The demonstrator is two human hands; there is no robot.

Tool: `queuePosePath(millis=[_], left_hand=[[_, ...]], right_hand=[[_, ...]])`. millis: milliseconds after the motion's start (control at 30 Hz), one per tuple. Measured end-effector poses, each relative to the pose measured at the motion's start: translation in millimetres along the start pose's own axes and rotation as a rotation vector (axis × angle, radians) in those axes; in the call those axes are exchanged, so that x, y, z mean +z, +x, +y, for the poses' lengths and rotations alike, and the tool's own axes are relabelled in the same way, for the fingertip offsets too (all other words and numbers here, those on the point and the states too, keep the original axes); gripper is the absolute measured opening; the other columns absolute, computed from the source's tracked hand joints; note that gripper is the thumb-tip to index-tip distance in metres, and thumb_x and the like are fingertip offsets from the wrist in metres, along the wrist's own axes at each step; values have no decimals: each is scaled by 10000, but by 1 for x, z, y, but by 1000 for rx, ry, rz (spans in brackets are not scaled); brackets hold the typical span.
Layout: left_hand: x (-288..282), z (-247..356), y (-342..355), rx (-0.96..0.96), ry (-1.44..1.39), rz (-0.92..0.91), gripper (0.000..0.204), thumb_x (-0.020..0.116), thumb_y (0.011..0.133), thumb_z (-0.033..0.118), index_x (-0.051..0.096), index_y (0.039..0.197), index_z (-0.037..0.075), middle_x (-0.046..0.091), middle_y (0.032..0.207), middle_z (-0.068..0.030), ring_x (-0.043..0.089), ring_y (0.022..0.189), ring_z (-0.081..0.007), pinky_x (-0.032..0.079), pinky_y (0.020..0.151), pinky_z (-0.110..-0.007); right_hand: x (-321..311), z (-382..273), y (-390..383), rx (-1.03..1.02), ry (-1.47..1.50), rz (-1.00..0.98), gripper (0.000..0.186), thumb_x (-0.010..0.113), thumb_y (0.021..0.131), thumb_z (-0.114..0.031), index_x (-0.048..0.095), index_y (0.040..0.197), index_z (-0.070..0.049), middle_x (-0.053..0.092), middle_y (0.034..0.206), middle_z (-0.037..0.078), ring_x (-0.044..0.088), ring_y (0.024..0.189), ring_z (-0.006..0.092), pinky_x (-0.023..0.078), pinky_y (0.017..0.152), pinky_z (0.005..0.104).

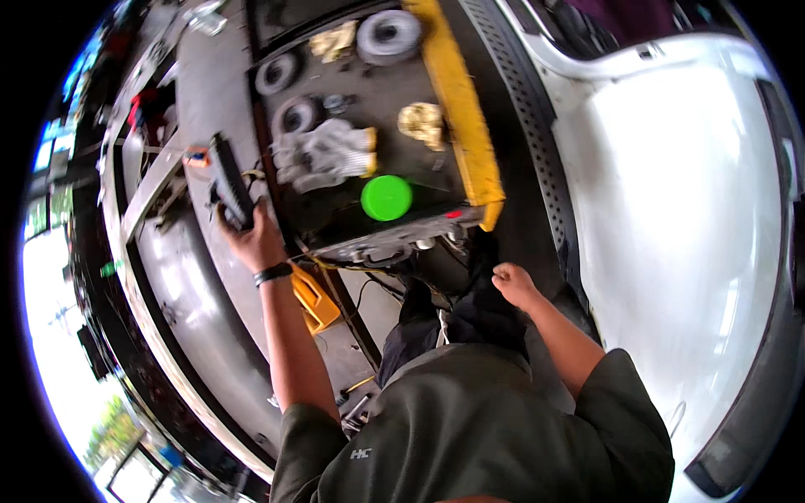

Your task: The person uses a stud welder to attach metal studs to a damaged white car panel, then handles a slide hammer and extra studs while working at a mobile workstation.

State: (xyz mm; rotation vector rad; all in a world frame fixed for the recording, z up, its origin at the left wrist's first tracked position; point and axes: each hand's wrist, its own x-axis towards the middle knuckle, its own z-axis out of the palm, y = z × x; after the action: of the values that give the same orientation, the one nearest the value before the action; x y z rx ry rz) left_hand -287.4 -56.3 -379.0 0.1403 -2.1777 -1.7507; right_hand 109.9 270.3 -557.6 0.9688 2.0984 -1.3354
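Observation:
My left hand [250, 238], with a dark band at its wrist, is closed round the near end of a long, narrow black tool [228, 178]. Its exact kind is blurred. The tool slants away from me, left of a dark work cart [335, 92]. My right hand [516, 283] hangs in a loose fist near my right leg, with nothing seen in it. On the cart, a pair of white knit gloves [323, 155] lies closest to the left hand, and a round bright green lid [386, 198] sits at the near edge.
Grey rolls [389, 37] and crumpled yellowish wads [422, 124] lie on the cart, which has a yellow side rail [459, 105]. A large white car body panel [679, 201] stands on the right. Below the cart's left corner is a yellow-orange case [315, 300]; cables run beside it.

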Motion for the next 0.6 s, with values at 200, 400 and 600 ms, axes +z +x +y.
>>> queuePosePath(millis=[200, 400, 600], left_hand=[[-36, -72, 11, 40, 238, 50, 684, 840, 832, 125, 477, 1390, -32, 598, 1310, -189, 604, 1131, -266, 480, 1035, -363], [-1, -32, -5, -228, 475, 133, 633, 768, 889, 273, 458, 1345, -38, 671, 1157, -192, 694, 922, -292, 619, 808, -413], [-34, -31, 11, -491, 34, 37, 511, 740, 900, 246, 535, 1280, -27, 697, 1102, -214, 712, 877, -326, 626, 764, -457]], right_hand=[[-11, 14, 21, 71, 66, -4, 341, 648, 920, -264, 690, 1145, -11, 709, 1087, 148, 679, 1031, 328, 539, 902, 395], [3, 54, 63, 156, 295, -31, 320, 623, 931, -247, 686, 1114, 8, 711, 1009, 149, 687, 967, 316, 542, 862, 379], [-13, 36, 167, 219, 699, 54, 296, 653, 941, -246, 666, 1085, 12, 703, 971, 173, 689, 951, 303, 516, 833, 372]])
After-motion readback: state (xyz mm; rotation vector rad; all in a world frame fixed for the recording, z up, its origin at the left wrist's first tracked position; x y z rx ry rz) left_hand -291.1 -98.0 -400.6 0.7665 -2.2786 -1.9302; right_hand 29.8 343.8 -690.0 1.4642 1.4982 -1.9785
